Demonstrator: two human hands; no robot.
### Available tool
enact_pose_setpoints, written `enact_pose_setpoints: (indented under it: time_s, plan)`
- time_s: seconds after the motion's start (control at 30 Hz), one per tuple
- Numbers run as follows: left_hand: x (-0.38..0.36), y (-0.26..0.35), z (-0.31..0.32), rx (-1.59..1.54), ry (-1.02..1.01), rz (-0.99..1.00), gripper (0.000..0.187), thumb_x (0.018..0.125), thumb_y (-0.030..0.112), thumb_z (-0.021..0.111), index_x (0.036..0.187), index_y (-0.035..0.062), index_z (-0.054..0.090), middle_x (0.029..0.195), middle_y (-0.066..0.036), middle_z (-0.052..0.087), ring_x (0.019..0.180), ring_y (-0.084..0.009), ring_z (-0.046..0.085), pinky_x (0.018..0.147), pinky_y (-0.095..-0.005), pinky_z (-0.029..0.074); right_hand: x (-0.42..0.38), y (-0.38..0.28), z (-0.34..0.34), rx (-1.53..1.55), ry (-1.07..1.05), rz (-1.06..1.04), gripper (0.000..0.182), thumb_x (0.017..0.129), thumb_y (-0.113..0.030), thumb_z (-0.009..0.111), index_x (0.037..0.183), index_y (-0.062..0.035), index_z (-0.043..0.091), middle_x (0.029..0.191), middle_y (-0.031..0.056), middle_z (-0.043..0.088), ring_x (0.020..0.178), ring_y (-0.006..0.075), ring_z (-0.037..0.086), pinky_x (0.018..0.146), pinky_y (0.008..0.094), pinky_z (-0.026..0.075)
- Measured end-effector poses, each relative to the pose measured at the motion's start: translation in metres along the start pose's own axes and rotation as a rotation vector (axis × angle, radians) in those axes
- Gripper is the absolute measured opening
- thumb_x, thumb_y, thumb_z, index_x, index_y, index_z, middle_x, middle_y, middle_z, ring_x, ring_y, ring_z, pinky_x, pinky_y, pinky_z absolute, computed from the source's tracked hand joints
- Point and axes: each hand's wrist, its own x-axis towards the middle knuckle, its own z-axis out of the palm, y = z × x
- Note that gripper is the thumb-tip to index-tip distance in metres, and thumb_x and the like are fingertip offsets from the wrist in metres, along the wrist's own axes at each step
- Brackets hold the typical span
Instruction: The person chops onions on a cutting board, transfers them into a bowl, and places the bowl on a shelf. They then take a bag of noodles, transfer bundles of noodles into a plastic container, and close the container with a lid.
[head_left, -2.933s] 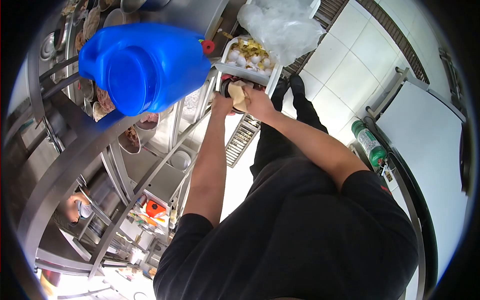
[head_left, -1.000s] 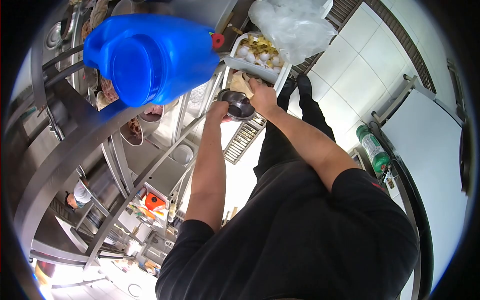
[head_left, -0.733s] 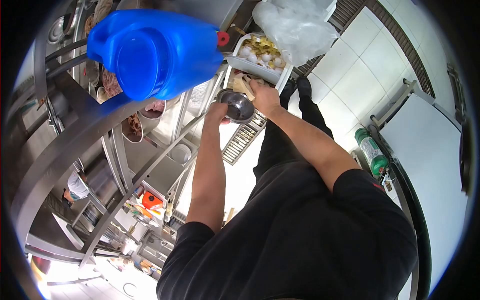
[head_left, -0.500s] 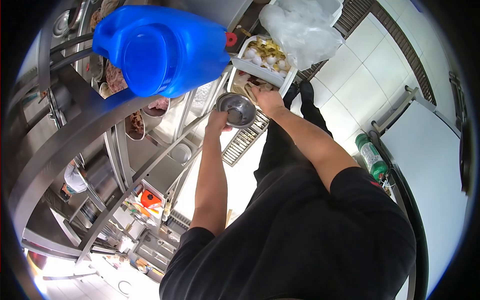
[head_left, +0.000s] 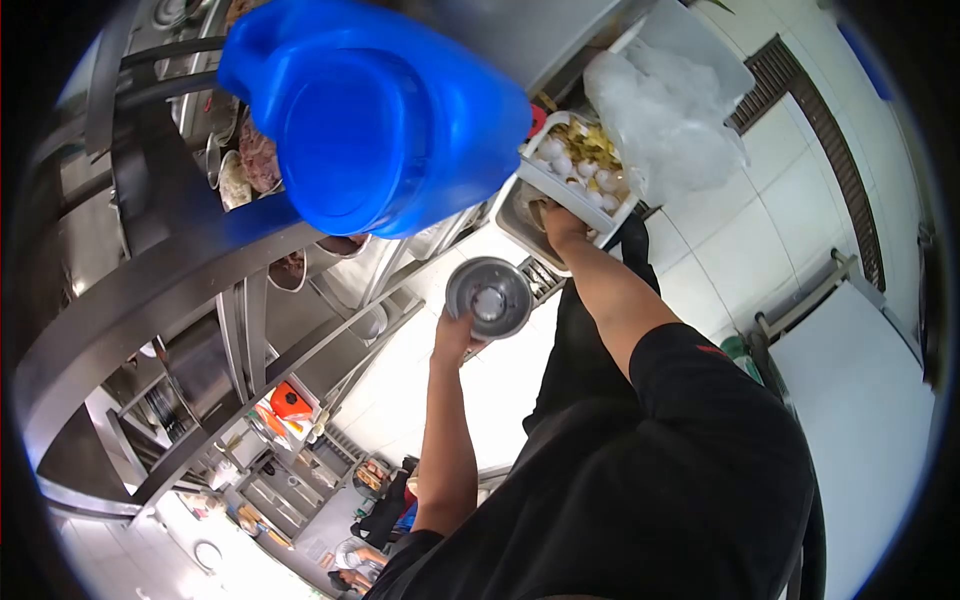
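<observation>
My left hand (head_left: pixel 455 337) grips the rim of a round metal bowl (head_left: pixel 462 290), held over the floor with its inside facing up; a little residue shows in the bottom. My right hand (head_left: pixel 565 226) reaches down into an open white bin (head_left: pixel 512 232), below and left of the arm's end. Its fingers curl around something beige-brown that I cannot make out, partly hidden by the bin and the hand. Right behind stands a white container (head_left: pixel 625 212) with eggshells (head_left: pixel 575 172) and yellowish scraps.
A large blue jug (head_left: pixel 400 120) stands on the metal rack (head_left: pixel 150 275) at the left. A clear plastic bag (head_left: pixel 665 115) hangs by the bins. A white-topped unit (head_left: pixel 860 400) is on the right. Another person (head_left: pixel 360 565) is at the bottom.
My left hand has drawn the bowl closer to me, away from the bin, and its inside faces up more. My right hand has gone deeper into the bin. The view has shifted.
</observation>
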Motion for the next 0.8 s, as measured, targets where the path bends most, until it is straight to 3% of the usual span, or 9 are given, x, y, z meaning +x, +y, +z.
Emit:
enact_pose_setpoints:
  time_s: [0.07,0.17,0.23,0.33,0.37,0.57,0.63,0.7,0.8]
  plan:
    - [-0.011,-0.026,-0.009,-0.117,-0.001,-0.103,0.048,0.096,0.013,0.055,0.142,-0.0036,0.049,0.101,-0.018,0.071,0.064,-0.0232,0.071,0.049,-0.0322,0.062,0.004,-0.003,-0.003,0.079,0.036,0.043,0.054,0.105,-0.044,0.048,0.141,-0.0038,0.052,0.136,0.027,0.065,0.125,0.0453,0.063,0.109,0.0542,0.048]
    - [-0.021,-0.08,-0.014,-0.269,0.05,-0.154,0.041,0.093,0.013,0.057,0.129,-0.0057,0.056,0.096,-0.018,0.071,0.063,-0.0248,0.07,0.048,-0.0352,0.06,-0.001,0.015,0.044,-0.243,0.103,-0.125,0.053,0.103,-0.038,0.056,0.143,-0.0042,0.05,0.137,0.0274,0.064,0.125,0.0464,0.062,0.107,0.054,0.049]
    - [-0.029,-0.109,-0.009,-0.391,0.083,-0.218,0.03,0.091,0.012,0.057,0.114,-0.0077,0.062,0.091,-0.018,0.07,0.062,-0.0262,0.068,0.047,-0.037,0.057,-0.018,0.006,0.016,-0.209,-0.348,-0.02,0.056,0.099,-0.031,0.063,0.145,-0.0021,0.047,0.135,0.0303,0.064,0.125,0.0469,0.062,0.106,0.0537,0.05]
    - [-0.057,-0.132,0.011,-0.466,0.085,-0.109,0.024,0.091,0.013,0.059,0.102,-0.0072,0.063,0.082,-0.016,0.067,0.058,-0.026,0.063,0.047,-0.0375,0.052,-0.052,-0.001,-0.029,-0.199,-0.397,-0.253,0.059,0.096,-0.021,0.065,0.146,0.0001,0.043,0.133,0.0318,0.063,0.125,0.0454,0.063,0.105,0.0537,0.051]
    - [-0.061,-0.133,0.015,-0.647,0.079,-0.201,0.022,0.091,0.014,0.06,0.102,-0.0052,0.063,0.08,-0.014,0.066,0.058,-0.0257,0.063,0.047,-0.0375,0.052,-0.063,-0.004,-0.046,-0.251,-0.379,-0.377,0.061,0.097,-0.019,0.063,0.15,-0.0008,0.039,0.135,0.0304,0.062,0.125,0.0443,0.063,0.106,0.0533,0.051]
    - [-0.084,-0.166,0.022,-0.808,0.147,-0.207,0.021,0.092,0.018,0.064,0.104,0.0008,0.063,0.079,-0.009,0.058,0.06,-0.0224,0.057,0.048,-0.038,0.05,-0.103,0.008,-0.117,-0.405,-0.463,-0.741,0.046,0.094,-0.023,0.071,0.133,-0.0019,0.059,0.129,0.027,0.064,0.118,0.0448,0.063,0.1,0.0529,0.053]
    - [-0.092,-0.189,0.019,-0.811,0.232,-0.191,0.02,0.09,0.019,0.063,0.1,0.001,0.064,0.073,-0.009,0.06,0.056,-0.0211,0.058,0.046,-0.0377,0.054,-0.102,0.035,-0.128,-0.354,-0.344,-0.988,0.034,0.092,-0.026,0.07,0.116,-0.0029,0.064,0.104,0.0224,0.072,0.1,0.0452,0.068,0.09,0.053,0.055]
    - [-0.1,-0.233,0.017,-0.921,0.307,-0.195,0.026,0.09,0.019,0.062,0.109,0.0016,0.064,0.076,-0.009,0.06,0.057,-0.0204,0.058,0.048,-0.0376,0.056,-0.093,0.058,-0.136,-0.605,-0.465,-0.785,0.029,0.09,-0.026,0.071,0.107,-0.0034,0.067,0.1,0.0228,0.071,0.096,0.0433,0.068,0.087,0.052,0.054]
    - [-0.087,-0.339,0.021,-1.07,0.436,-0.298,0.031,0.091,0.018,0.059,0.118,0.0032,0.064,0.086,-0.012,0.065,0.063,-0.0229,0.064,0.05,-0.039,0.059,-0.091,0.086,-0.146,-0.718,-0.498,-0.697,0.027,0.088,-0.027,0.072,0.1,-0.0033,0.069,0.099,0.0238,0.071,0.098,0.0431,0.069,0.087,0.0519,0.054]
